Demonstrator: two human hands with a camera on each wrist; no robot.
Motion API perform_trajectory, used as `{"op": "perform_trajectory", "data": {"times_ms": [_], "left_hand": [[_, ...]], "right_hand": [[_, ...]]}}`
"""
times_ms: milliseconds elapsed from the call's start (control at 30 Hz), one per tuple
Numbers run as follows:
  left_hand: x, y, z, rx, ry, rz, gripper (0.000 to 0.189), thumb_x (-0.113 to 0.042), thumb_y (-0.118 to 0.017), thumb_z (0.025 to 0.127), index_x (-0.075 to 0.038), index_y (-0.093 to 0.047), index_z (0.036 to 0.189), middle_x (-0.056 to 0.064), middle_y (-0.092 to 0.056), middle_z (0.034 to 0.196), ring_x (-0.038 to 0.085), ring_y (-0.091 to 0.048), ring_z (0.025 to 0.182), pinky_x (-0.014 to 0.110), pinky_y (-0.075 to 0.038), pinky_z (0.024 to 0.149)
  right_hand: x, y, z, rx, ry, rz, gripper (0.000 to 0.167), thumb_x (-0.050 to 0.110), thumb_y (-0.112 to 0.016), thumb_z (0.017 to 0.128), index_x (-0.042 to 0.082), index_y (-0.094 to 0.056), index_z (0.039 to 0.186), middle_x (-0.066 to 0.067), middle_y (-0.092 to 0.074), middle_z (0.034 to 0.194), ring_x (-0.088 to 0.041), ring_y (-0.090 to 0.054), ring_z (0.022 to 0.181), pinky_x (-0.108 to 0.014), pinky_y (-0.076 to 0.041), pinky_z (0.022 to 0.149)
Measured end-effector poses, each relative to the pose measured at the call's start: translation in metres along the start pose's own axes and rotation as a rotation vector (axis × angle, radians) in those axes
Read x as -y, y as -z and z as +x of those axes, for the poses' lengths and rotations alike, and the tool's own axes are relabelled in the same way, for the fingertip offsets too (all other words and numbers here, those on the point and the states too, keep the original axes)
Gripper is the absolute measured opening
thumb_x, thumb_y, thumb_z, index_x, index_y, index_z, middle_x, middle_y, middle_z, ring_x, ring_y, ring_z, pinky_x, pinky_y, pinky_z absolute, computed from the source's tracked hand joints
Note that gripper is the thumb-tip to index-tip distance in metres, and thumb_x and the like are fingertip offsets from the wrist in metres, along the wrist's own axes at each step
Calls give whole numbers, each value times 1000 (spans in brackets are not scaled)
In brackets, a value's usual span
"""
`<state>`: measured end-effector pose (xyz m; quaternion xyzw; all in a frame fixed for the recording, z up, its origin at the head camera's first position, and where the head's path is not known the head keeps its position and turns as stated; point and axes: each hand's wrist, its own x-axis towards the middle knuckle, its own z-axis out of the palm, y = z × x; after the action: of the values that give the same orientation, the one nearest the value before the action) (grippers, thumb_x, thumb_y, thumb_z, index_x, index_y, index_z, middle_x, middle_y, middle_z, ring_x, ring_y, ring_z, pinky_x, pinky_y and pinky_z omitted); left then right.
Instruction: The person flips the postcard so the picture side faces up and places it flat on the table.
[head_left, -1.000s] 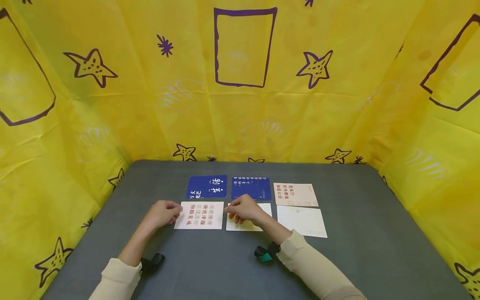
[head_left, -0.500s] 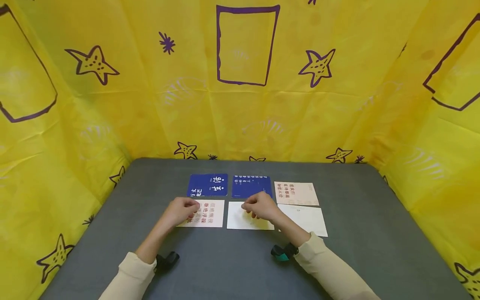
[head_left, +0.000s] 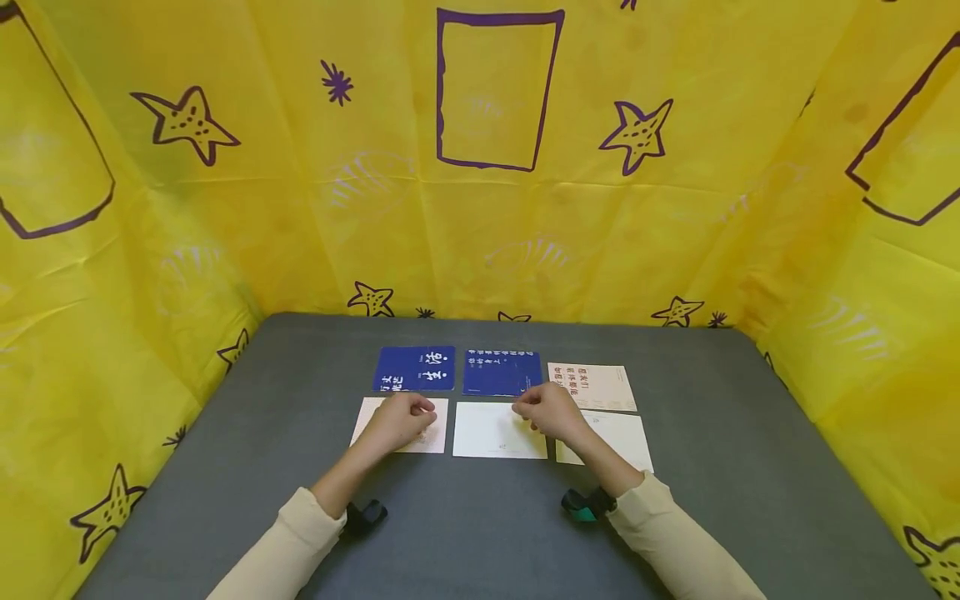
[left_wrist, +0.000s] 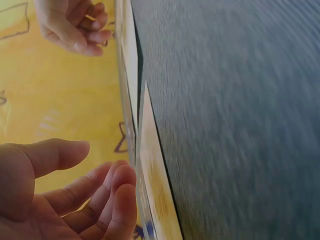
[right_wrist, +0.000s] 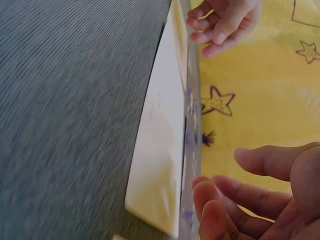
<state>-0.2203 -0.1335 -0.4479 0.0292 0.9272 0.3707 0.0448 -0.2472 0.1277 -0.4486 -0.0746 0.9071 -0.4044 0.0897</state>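
Two rows of cards lie on the dark grey table. Over the front left pale card with red characters (head_left: 436, 438) hovers my left hand (head_left: 397, 420), fingers loosely bent. In the left wrist view its thumb and fingers (left_wrist: 122, 200) are apart with nothing between them. My right hand (head_left: 555, 413) is above the right end of the white middle card (head_left: 487, 429), near the front right white card (head_left: 626, 437). It holds nothing either; the right wrist view has its thumb (right_wrist: 265, 159) apart from relaxed fingers. Part of the front left card is hidden under the left hand.
Behind are two blue cards with white characters, a left one (head_left: 412, 368) and a middle one (head_left: 498, 375), and a pinkish card (head_left: 609, 388) at right. A yellow patterned cloth (head_left: 480, 242) encloses the far side and both sides of the grey table (head_left: 465, 533).
Both hands have moved to the right: the left from the front left card's edge to over the card, the right from the middle card's left end to its right end. The cards stay put.
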Motion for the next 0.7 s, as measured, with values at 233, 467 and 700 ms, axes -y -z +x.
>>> {"op": "perform_trajectory", "data": {"times_ms": [233,467,700], "left_hand": [[-10,-11,1,10,-40,25,14,-15,-68,87,-4,-73,93,6,-71,78,13,-60,65,26,-44,60],[-17,-15,3,31,-43,52,16,-17,-68,86,-5,-74,95,7,-72,84,16,-64,75,31,-49,68],[-22,-20,4,34,-42,90,17,-16,-68,86,-4,-75,95,9,-73,88,20,-65,81,34,-51,72]], "right_hand": [[-12,8,-4,-52,-17,-69,17,17,-70,86,1,-76,88,-7,-70,70,-13,-58,54,-23,-43,50],[-20,12,-5,-70,-25,-95,17,17,-69,87,2,-76,82,-5,-69,67,-12,-56,55,-24,-42,51],[-20,13,-11,-86,-45,-155,16,17,-72,85,2,-75,82,-5,-69,72,-15,-53,61,-25,-41,52]]}}
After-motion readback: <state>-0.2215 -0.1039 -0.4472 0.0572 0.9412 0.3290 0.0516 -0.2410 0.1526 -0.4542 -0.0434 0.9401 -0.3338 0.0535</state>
